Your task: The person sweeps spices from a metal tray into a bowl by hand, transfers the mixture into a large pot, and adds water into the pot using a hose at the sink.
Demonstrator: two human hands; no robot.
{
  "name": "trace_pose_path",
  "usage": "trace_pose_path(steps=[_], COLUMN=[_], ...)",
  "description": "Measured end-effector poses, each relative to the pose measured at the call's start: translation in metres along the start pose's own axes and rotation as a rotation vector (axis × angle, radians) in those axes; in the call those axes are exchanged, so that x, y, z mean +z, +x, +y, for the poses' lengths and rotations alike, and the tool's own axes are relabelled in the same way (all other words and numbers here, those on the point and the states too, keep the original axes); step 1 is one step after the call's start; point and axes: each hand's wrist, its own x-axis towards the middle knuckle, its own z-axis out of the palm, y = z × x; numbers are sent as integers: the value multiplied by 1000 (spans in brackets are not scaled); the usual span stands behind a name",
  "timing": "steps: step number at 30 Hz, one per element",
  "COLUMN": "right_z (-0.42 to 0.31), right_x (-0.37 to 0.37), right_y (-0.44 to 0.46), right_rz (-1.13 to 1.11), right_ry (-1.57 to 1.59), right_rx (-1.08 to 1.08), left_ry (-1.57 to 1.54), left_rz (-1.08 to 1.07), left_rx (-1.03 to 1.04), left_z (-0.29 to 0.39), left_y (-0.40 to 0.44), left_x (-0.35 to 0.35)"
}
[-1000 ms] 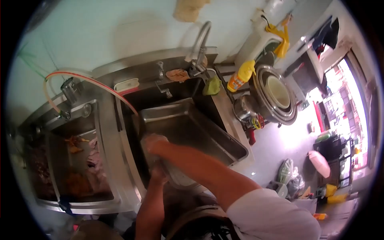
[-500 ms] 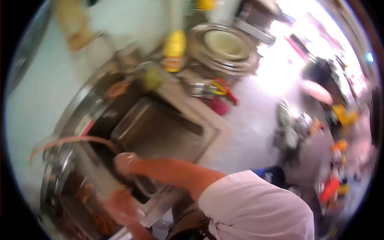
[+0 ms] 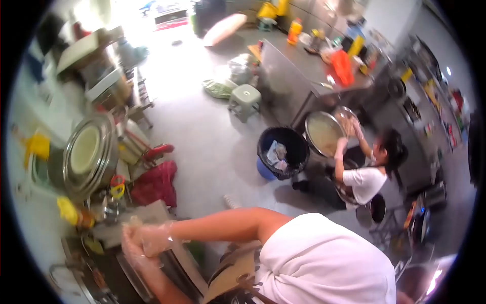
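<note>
Both hands wear clear plastic gloves and meet in front of me, over the edge of the metal sink unit. My right hand reaches in from the right, its fingers curled against my left hand. My left hand comes up from below and is also closed, pressed against the right. A pale, thin bit shows at the fingertips; I cannot tell whether it is glove film or a held item. Near the hands stand a yellow bottle and some metal ware.
Stacked metal basins and a maroon cloth lie ahead to the left. A black-lined bin and a grey stool stand on the floor. To the right, a co-worker handles a large metal bowl.
My view has swung right, bringing the co-worker and bin into sight. My hands were apart over the sinks, the right near a curved hose; now they are together.
</note>
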Motion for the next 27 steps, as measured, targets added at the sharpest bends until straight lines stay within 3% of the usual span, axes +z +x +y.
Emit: trace_pose_path(steps=[1,4,5,9,11,12,13,14,16,17,19,20,23,26,27], right_z=[-1,-4,-2,33,77,109,85,79,70,66,45,30,-15,5,-7], right_x=[-30,-125,-163,-294,-333,-343,-367,-394,-433,-445,-465,-472,-497,-508,-514], right_y=[-13,-55,-68,-140,-183,-197,-219,-231,-270,-289,-319,-332,-346,-378,-374], right_rz=[48,169,194,329,278,195,440,345,596,738,809,847,852,804,819], right_ry=[-81,-275,-337,-444,-568,-651,-426,-458,-404,-382,27,209,151,391,304], right_rx=[76,319,404,595,649,628,785,1001,1086,1139,931,818,927,776,933], left_ry=[103,-73,-131,167,160,90,236,386,387,404,440,438,417,457,550], left_rz=[-2,-160,-215,-500,-366,-162,-150,-139,-304,-262,-212,-293,-544,-810,-834], left_rx=[104,-144,-397,-171,-308,-499,-528,-565,-708,-739,-814,-864,-1018,-1175,-1110], left_z=[-16,-15,-28,-152,-175,-181,-192,-202,-213,-213,-211,-224,-278,-279,-268], left_y=[9,14,36,92,95,85,86,86,75,71,58,61,88,70,55], left_x=[27,156,189,287,336,373,393,408,440,466,519,528,561,613,633])
